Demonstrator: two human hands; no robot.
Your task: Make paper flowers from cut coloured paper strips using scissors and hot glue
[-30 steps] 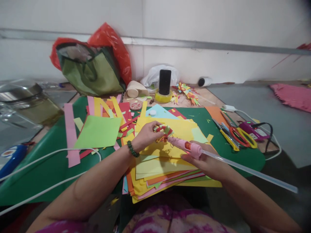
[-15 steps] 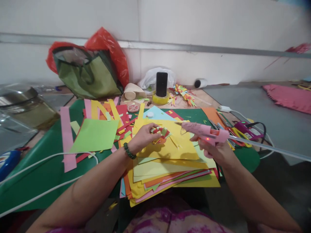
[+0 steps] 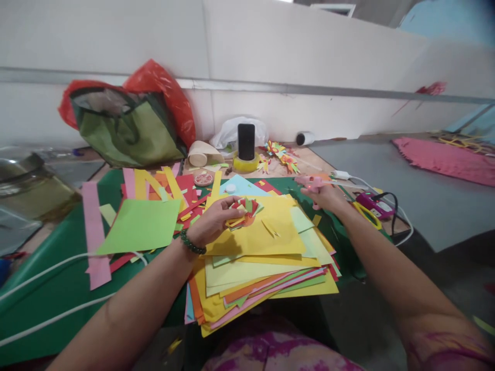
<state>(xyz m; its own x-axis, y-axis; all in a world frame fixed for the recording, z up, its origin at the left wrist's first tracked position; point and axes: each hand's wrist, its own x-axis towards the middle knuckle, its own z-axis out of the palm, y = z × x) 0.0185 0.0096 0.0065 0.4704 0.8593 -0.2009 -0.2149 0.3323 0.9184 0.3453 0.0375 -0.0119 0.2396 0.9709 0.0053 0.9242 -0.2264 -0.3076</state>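
Pinching a small paper flower point(image 3: 247, 212), the left hand point(image 3: 214, 221) has its grip together on the flower's left edge, just over the yellow top of a paper stack point(image 3: 251, 278). Well to the right, the right hand point(image 3: 328, 198) has its grip clamped around a pink glue gun point(image 3: 311, 184), nozzle pointing left, above a green cloth point(image 3: 50, 268).

At the back left of the counter sits a green bag point(image 3: 127, 134), tilted, its mouth open with clear plastic point(image 3: 104, 99) inside; a red bag point(image 3: 162, 87) bulges up behind it. Further left, a jar point(image 3: 19, 185) holds something yellowish, too blurred to name. A white bag point(image 3: 226, 134) lies crumpled by the wall, its contents unclear. In front of it a phone point(image 3: 246, 141) stands upright at a tape roll point(image 3: 246, 165); whether it sits in the hole cannot be told.

Finished-looking flowers point(image 3: 282, 156) lie right of the phone. A round tin point(image 3: 203, 179) and a white cap point(image 3: 230, 188) rest beyond the left hand, the cap on a blue sheet point(image 3: 242, 184). Strips and scraps crowd around a green sheet point(image 3: 141, 226), and a white cord point(image 3: 42, 327) loops across a pink strip point(image 3: 92, 221). The right forearm hides part of the scissors point(image 3: 367, 214), whose yellow handle shows beside a purple box point(image 3: 374, 206).
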